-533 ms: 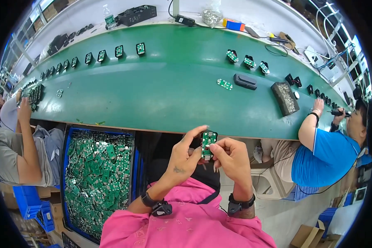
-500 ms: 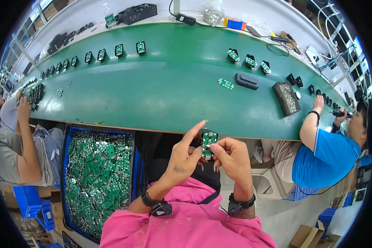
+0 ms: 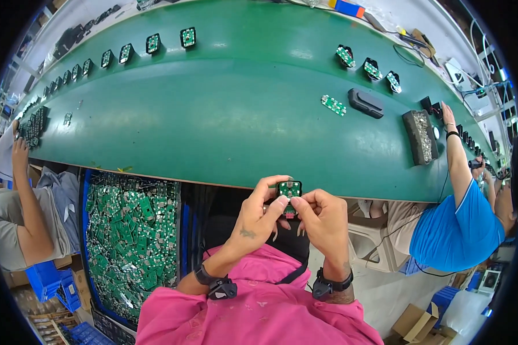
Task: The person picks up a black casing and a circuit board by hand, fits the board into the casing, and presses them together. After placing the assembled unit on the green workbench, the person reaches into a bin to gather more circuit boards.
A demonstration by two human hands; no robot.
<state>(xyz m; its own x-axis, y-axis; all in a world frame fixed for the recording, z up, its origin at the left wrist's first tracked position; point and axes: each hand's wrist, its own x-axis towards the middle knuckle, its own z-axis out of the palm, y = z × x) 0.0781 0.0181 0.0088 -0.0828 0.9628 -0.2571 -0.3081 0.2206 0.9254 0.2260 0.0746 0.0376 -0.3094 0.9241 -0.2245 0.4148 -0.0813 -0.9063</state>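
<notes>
Though its thumb slid inward, the left hand (image 3: 258,216) still shares the right hand's (image 3: 327,221) closed grip on the circuit board (image 3: 290,188).

Green circuit board (image 3: 290,187), apparently seated in black case (image 3: 300,190); partly covered.

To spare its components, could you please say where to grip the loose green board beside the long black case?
Probably pinch the loose green board by its long edges, from the near left: it lies flat, with the long black case close on its right.
</notes>
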